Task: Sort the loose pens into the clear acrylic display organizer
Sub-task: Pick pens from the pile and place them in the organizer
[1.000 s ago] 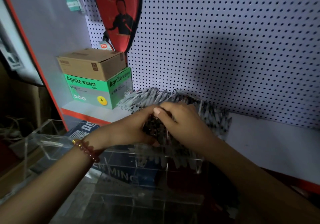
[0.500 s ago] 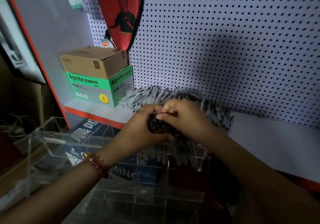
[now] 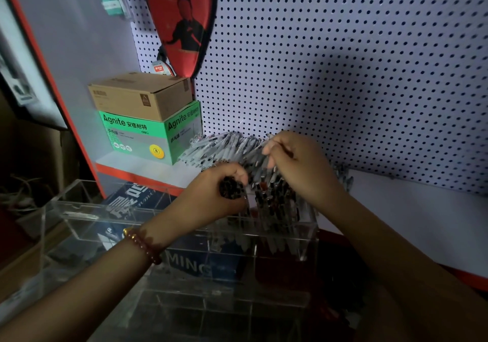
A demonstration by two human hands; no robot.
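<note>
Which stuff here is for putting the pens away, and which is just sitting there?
For the job: left hand gripping a pen bundle, right hand at the loose pens, clear organizer.
Just lying about: green box, brown box on top, red racket cover, pegboard.

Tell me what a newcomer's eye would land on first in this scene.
The two hands at centre come first: the left hand grips a bundle of dark pens above the clear acrylic organizer, while the right hand pinches into the pale pens fanned along the pegboard's foot. Next come the red racket cover hanging top centre and the green Agnite box at left.
</note>
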